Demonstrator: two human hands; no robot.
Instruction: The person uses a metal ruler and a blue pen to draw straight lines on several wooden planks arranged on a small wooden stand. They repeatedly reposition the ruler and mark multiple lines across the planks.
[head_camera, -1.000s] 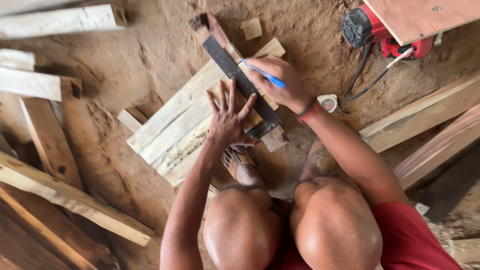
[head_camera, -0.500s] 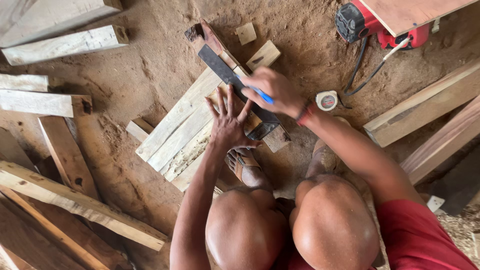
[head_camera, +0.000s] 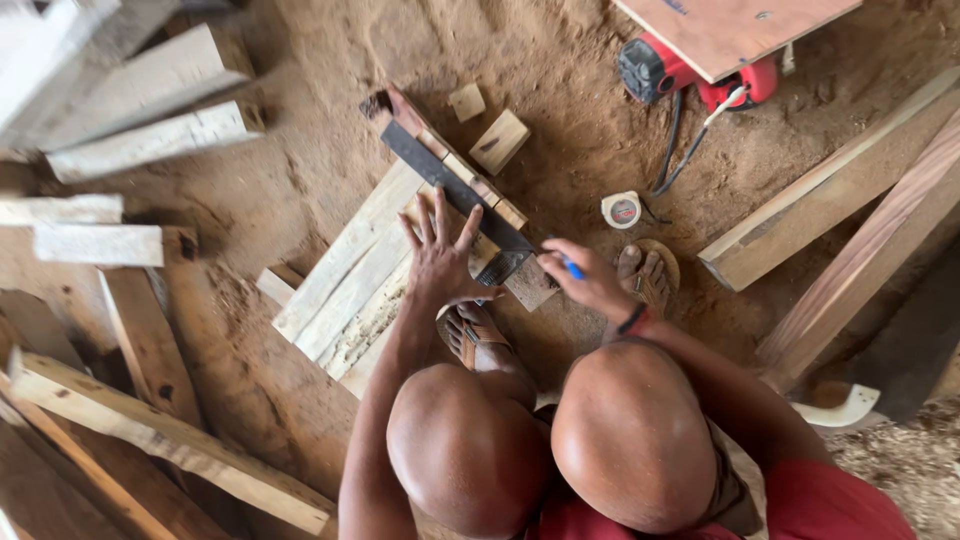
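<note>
Two hands on a stack of pale planks (head_camera: 360, 275) lying on the sawdust floor (head_camera: 560, 90), in front of the crouched person's knees. Left hand (head_camera: 440, 255) spread wide, fingers flat, pinning a dark try square (head_camera: 455, 195) across the boards. Right hand (head_camera: 590, 280) pinched on a blue pencil (head_camera: 572, 267), at the square's near end. Planks look stiff, rough, fairly light; I'd grip them by the long edges, splinters likely. Square looks rigid, thin, slides easily, so needs pressing down mid-blade. Versus a second ago: right hand has slid down from mid-blade to the near end; left hand stays planted. Tape measure (head_camera: 622, 210) and red power saw (head_camera: 690, 75) untouched nearby.
</note>
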